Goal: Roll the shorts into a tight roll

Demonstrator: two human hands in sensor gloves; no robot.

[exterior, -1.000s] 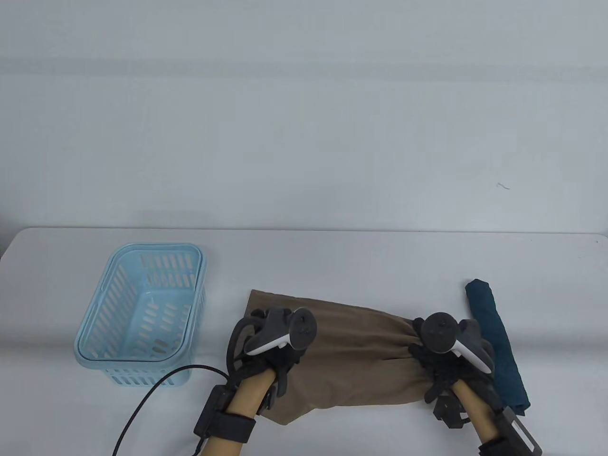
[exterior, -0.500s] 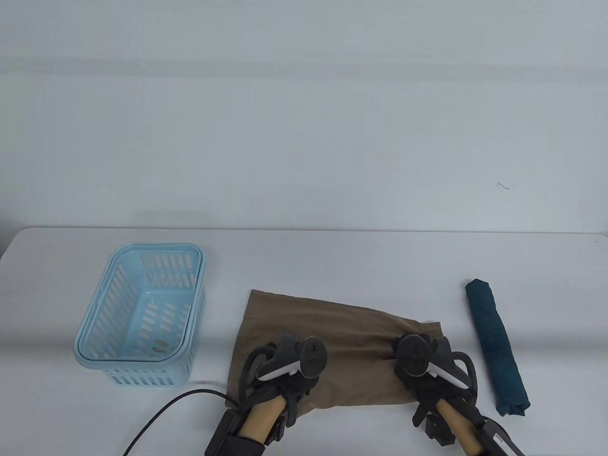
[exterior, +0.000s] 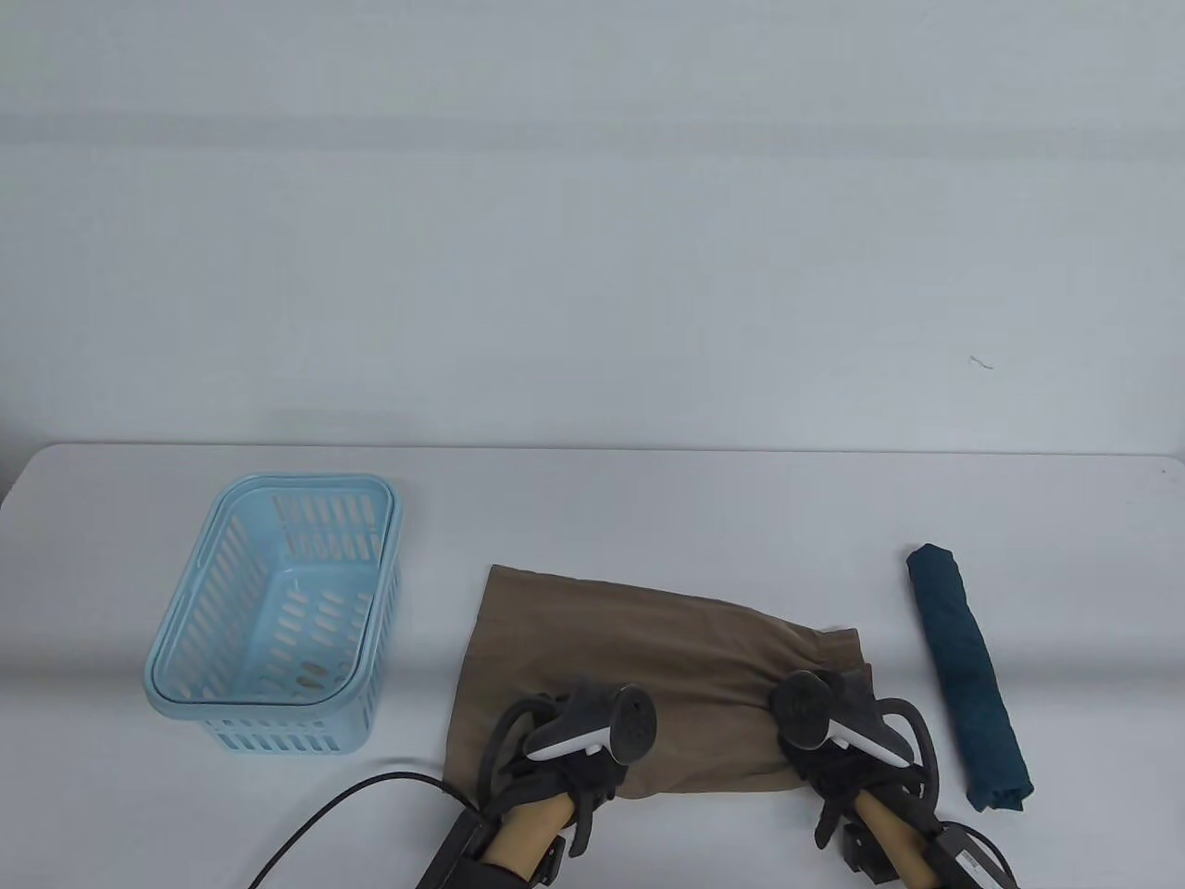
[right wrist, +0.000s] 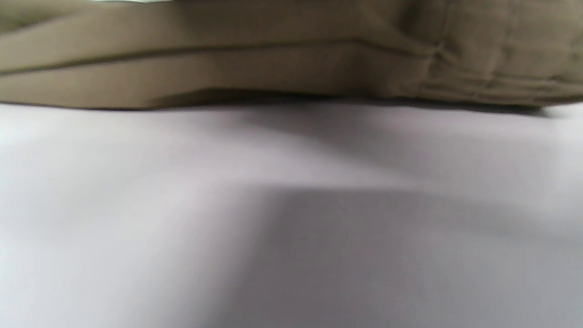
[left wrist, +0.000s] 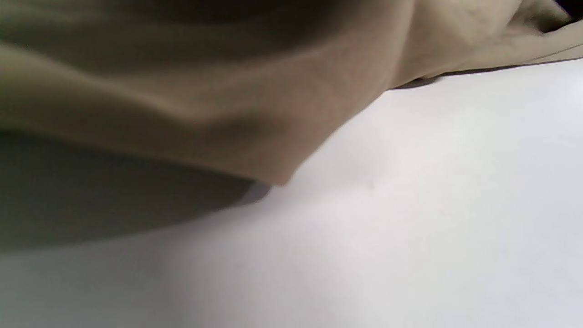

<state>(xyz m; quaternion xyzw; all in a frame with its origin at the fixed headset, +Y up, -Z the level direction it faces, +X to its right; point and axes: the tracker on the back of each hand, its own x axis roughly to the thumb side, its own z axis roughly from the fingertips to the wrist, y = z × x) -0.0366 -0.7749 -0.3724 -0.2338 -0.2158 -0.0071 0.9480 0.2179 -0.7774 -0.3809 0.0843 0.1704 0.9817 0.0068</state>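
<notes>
1. Two gloved hands sit at the near edge of the khaki shorts [exterior: 639, 667], which lie spread flat on the white table [exterior: 648, 500], between a blue basket and a dark roll of cloth.
2. The left hand [exterior: 579, 755] rests on the shorts' near-left corner; its fingers are hidden under the tracker, so whether they pinch the cloth cannot be told.
3. In the left wrist view the shorts' edge [left wrist: 255, 114] hangs lifted a little above the table, casting a shadow.
4. The right hand [exterior: 833, 741] is at the near-right corner by the gathered waistband; its fingers cannot be seen either.
5. The right wrist view shows layered folds of the shorts [right wrist: 291, 68] lying on the table.
6. The light-blue slotted basket [exterior: 278, 611] stands well to the left.
7. A dark teal rolled cloth [exterior: 967, 676] lies just right of the shorts, apart from them.
</notes>
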